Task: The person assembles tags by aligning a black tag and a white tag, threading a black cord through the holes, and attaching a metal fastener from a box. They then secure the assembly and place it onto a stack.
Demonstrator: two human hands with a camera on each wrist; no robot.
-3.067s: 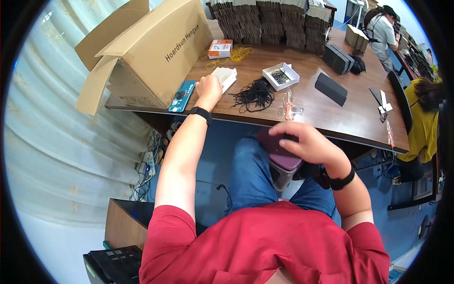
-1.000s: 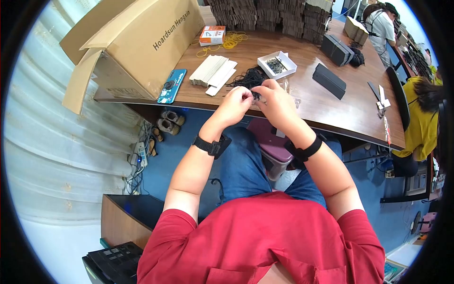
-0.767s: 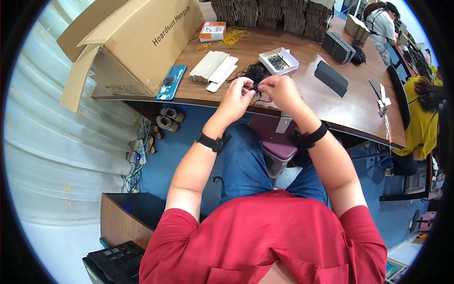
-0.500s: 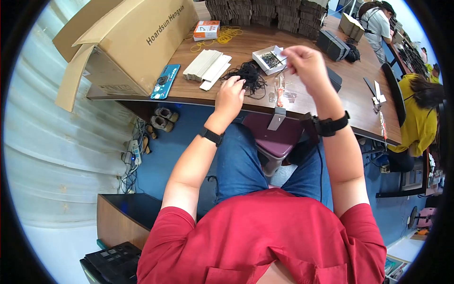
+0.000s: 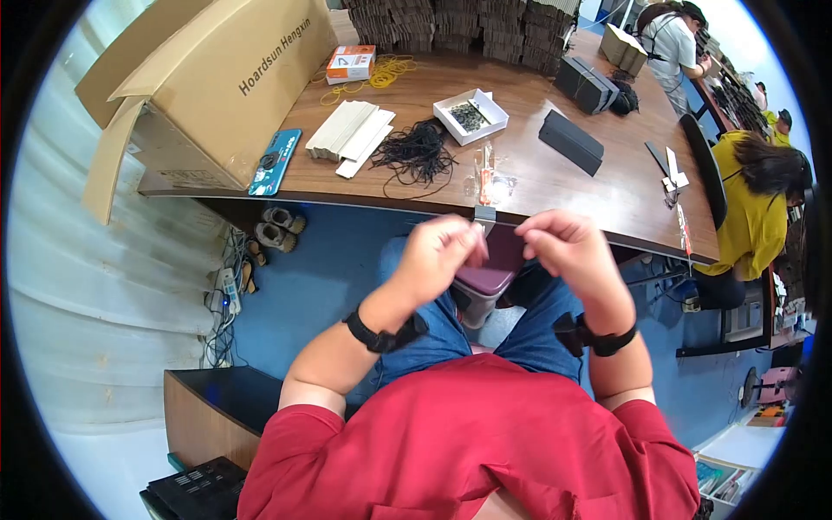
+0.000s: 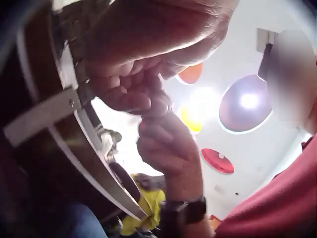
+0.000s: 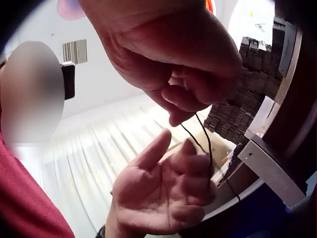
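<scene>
Both hands are raised close together in front of the desk edge, above a purple stool (image 5: 487, 279). My right hand (image 5: 568, 251) pinches a thin black cord (image 7: 206, 134), seen in the right wrist view as two strands hanging from the fingertips. My left hand (image 5: 438, 256) has its fingers half curled and its thumb apart from them; the cord runs down across these fingers. A metal bracket (image 5: 484, 217) juts from the desk edge just beyond both hands. Behind it lie a pile of black cords (image 5: 416, 156) and a white box (image 5: 485, 133) of small dark pieces.
Pale card strips (image 5: 351, 130), a blue packet (image 5: 276, 162) and a big carton (image 5: 234, 95) stand on the left. A black folded card (image 5: 570, 141) lies to the right. Tall stacks (image 5: 451, 26) line the back. A person in yellow (image 5: 750, 204) sits at far right.
Both hands worked at the cord pile; then the right hand rose over the white box with the left at the pile. Now both have come back together before the desk edge.
</scene>
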